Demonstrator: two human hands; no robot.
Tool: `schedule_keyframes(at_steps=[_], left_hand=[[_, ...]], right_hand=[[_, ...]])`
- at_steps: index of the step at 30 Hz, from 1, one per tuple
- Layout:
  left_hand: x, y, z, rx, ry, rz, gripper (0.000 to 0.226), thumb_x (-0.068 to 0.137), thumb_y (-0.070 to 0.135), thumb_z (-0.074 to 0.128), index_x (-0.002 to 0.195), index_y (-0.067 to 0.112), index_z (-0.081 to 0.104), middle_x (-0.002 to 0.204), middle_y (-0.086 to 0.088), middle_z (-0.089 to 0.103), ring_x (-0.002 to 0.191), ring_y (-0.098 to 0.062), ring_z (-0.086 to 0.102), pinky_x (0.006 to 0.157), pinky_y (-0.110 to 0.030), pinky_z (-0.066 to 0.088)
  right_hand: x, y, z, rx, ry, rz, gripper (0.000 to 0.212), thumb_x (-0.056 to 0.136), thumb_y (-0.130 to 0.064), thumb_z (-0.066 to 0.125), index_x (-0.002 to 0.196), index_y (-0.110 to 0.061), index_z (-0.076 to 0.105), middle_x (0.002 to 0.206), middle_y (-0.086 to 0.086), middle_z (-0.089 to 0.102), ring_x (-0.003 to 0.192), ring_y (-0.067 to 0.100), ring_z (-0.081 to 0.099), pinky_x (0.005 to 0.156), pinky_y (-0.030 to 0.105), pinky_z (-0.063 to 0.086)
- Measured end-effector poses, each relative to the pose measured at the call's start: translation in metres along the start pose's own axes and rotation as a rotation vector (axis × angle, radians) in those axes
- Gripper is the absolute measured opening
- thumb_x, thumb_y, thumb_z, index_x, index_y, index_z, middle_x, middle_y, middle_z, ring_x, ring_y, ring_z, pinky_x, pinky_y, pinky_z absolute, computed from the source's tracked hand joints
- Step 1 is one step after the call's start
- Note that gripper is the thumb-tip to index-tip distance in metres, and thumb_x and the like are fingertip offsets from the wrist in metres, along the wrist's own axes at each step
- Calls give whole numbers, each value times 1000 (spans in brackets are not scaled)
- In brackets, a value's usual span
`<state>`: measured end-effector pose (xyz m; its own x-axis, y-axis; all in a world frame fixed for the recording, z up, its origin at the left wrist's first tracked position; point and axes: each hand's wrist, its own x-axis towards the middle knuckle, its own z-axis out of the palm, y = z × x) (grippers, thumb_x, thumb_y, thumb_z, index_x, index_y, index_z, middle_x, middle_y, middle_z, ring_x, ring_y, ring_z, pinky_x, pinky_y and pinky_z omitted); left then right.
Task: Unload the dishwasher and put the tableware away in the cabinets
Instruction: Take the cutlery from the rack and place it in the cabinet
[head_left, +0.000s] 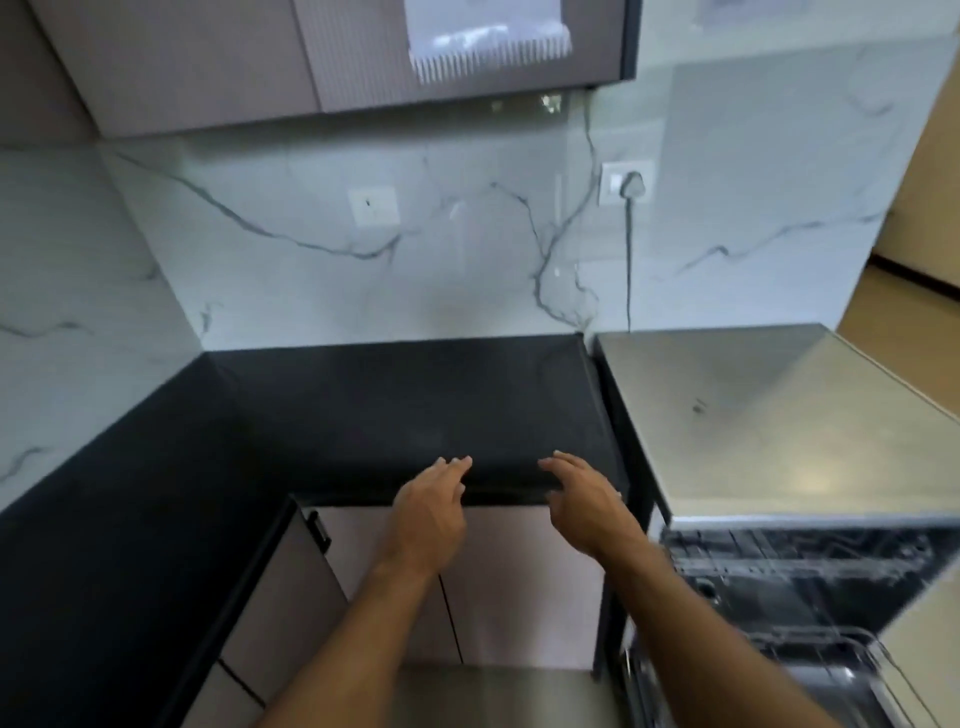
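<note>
Head view is showing the dishwasher (810, 587) standing open at lower right, its racks (779, 561) blurred. Left of it, both hands are hovering over the front edge of the dark surface (337, 415): left hand (431, 514) and right hand (587, 504) with fingers straight, slightly apart, holding nothing. Below them, pale cabinet doors (498, 587) are sitting closed.

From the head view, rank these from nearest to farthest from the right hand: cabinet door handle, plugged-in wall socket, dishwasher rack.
From the right hand:
1. Dishwasher rack, just to its right, below the steel top.
2. Cabinet door handle, left, beyond the left hand.
3. Plugged-in wall socket, up on the marble wall.
</note>
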<state>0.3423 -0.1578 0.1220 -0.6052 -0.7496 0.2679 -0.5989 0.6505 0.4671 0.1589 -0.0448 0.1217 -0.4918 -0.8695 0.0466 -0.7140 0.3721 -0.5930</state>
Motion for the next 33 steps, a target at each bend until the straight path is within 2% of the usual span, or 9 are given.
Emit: schedule_keyframes(at_steps=[4, 8, 15, 19, 21, 25, 30, 33], left_hand=[[38, -22, -52, 54, 171, 93, 41, 103, 13, 41, 143, 21, 50, 142, -3, 54, 139, -13, 40, 112, -21, 25], [43, -59, -73, 59, 226, 84, 41, 102, 11, 43, 142, 19, 51, 140, -5, 57, 138, -15, 43, 112, -27, 32], [35, -123, -51, -1, 151, -25, 44, 101, 6, 43, 142, 19, 50, 144, -10, 52, 138, -19, 42, 109, -27, 34], [18, -152, -8, -34, 49, -74, 45, 101, 7, 41, 143, 22, 49, 146, -7, 49, 139, -18, 41, 110, -30, 37], [13, -167, 18, -50, -12, -97, 47, 100, 6, 41, 142, 25, 50, 146, -5, 49, 138, -17, 42, 111, -32, 39], [12, -186, 56, -56, -111, -154, 53, 97, 2, 40, 142, 26, 50, 147, -4, 49, 137, -17, 41, 112, -35, 39], [28, -204, 85, -36, -177, -170, 55, 94, -3, 41, 141, 23, 52, 145, -3, 51, 138, -15, 40, 112, -26, 32], [41, -216, 97, -27, -190, -168, 52, 93, -5, 43, 137, 17, 56, 138, -5, 57, 133, -20, 47, 110, -28, 35]], right_hand=[[46, -51, -15, 9, 122, -95, 49, 94, -11, 53, 142, -19, 50, 153, 2, 40, 139, 18, 39, 115, 29, 28], [60, -81, 5, 23, 134, -83, 46, 95, -13, 52, 140, -19, 52, 149, 2, 43, 133, 20, 45, 110, 31, 34], [71, -96, 81, 62, 38, 3, 42, 96, -11, 51, 136, -19, 57, 137, 2, 54, 125, 19, 52, 108, 31, 40], [73, -78, 138, 56, -118, 96, 30, 97, -19, 48, 116, -22, 70, 115, 5, 69, 107, 21, 64, 98, 39, 52], [74, -63, 167, 66, -205, 130, 26, 94, -15, 50, 108, -21, 72, 108, 5, 70, 102, 21, 64, 95, 41, 53], [85, -37, 213, 110, -315, 220, 45, 93, -4, 50, 134, -21, 59, 135, 4, 60, 125, 19, 55, 108, 35, 45], [118, -24, 245, 129, -386, 285, 64, 91, 4, 47, 150, -19, 38, 147, 9, 48, 131, 27, 49, 109, 36, 43], [140, -19, 260, 173, -426, 314, 66, 91, 4, 48, 152, -16, 33, 151, 10, 42, 135, 28, 44, 110, 34, 38]])
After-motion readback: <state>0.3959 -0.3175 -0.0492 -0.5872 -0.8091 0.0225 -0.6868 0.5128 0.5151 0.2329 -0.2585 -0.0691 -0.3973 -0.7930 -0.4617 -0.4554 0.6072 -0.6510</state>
